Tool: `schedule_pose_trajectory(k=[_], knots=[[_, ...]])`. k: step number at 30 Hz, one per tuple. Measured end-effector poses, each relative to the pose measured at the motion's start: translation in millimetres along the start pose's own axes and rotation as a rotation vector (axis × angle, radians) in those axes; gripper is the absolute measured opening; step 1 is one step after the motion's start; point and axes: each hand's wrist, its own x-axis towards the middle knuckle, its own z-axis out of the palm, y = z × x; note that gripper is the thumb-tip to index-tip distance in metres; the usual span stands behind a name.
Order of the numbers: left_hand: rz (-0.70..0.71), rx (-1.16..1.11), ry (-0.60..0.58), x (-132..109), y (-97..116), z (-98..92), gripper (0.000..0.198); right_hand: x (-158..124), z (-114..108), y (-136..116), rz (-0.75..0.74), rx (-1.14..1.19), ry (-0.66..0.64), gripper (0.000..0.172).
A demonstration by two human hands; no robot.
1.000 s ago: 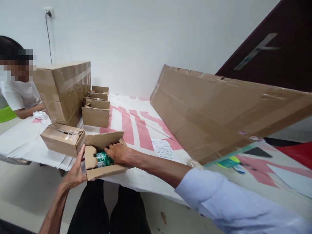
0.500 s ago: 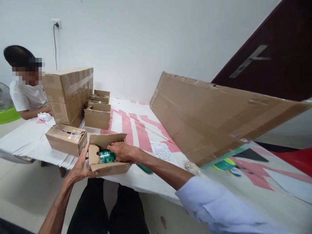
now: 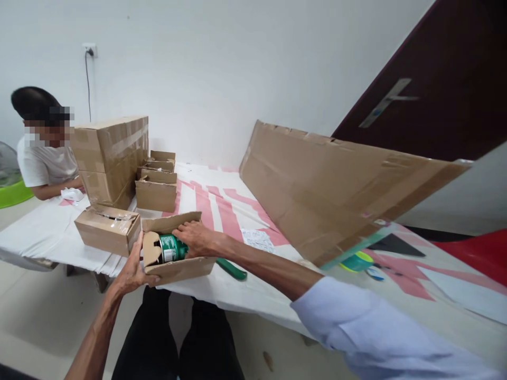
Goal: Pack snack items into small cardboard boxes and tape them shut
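Observation:
An open cardboard box (image 3: 184,273) stands at the table's front edge, its flaps raised. Inside lies a green bottle (image 3: 169,248) on its side, with a printed label and a white barcode patch facing up. My left hand (image 3: 134,270) is closed around the box's left end, thumb along the near side. Reaching in from the right, my right hand (image 3: 196,238) has its fingers curled on the right part of the bottle; the fingertips are partly hidden. A closed, taped carton (image 3: 105,232) sits just left of the open box.
Large taped cartons (image 3: 113,153) and smaller open boxes (image 3: 156,192) stand behind. A green curved object (image 3: 232,269) lies right of the box, near a printed sheet (image 3: 257,238). A big cardboard panel (image 3: 317,184) leans at the right. Another person (image 3: 47,158) sits far left.
The green bottle has turned or shifted in the box, so its barcode patch now shows. My right hand has moved slightly with it. My left hand keeps its hold, and the view has shifted a little.

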Motion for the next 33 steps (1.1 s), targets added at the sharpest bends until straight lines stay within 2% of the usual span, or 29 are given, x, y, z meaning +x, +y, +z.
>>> schedule_pose_trajectory(k=[3,8,11,13,16,17,21,23,25,27,30,31,33], knots=[[-0.019,0.017,0.003,7.5,1.3,-2.5,0.140,-15.4,-19.2,18.1,-0.003,0.119,0.122,0.070],[-0.003,0.124,0.020,21.6,-2.2,-3.1,0.145,-36.5,-33.8,56.1,-0.042,0.532,0.396,0.074],[-0.019,0.148,0.016,19.0,5.4,-11.0,0.146,-42.6,-31.5,68.5,-0.111,0.822,0.431,0.072],[-0.009,0.131,0.021,14.1,21.2,-21.6,0.136,-45.0,-28.7,70.3,-0.126,0.942,0.412,0.072],[0.093,0.097,0.105,14.6,58.4,-35.5,0.113,-44.7,-25.6,65.9,-0.111,0.993,0.408,0.074],[0.129,0.093,0.134,18.9,71.8,-37.0,0.111,-43.1,-25.0,63.1,-0.107,0.999,0.413,0.074],[0.132,0.038,0.159,50.8,111.5,-26.6,0.123,-30.1,-23.7,48.7,-0.122,1.029,0.436,0.075],[0.117,-0.015,0.204,65.3,119.3,-18.9,0.121,-23.7,-22.6,42.3,-0.143,1.058,0.472,0.078],[0.117,-0.097,0.283,73.6,121.4,-14.4,0.112,-20.3,-20.1,38.0,-0.134,1.111,0.570,0.080],[0.119,-0.230,0.395,76.0,121.9,-12.8,0.106,-19.7,-15.6,34.3,-0.043,1.185,0.756,0.083],[0.118,-0.486,0.555,73.5,126.8,-9.3,0.094,-21.2,-6.2,21.8,0.119,1.332,1.022,0.098],[0.126,-0.573,0.590,71.7,130.3,-6.3,0.088,-21.7,-3.1,14.0,0.138,1.396,1.054,0.104],[0.168,-0.722,0.611,66.1,138.6,3.1,0.077,-22.5,2.1,-6.9,0.100,1.504,1.021,0.108]])
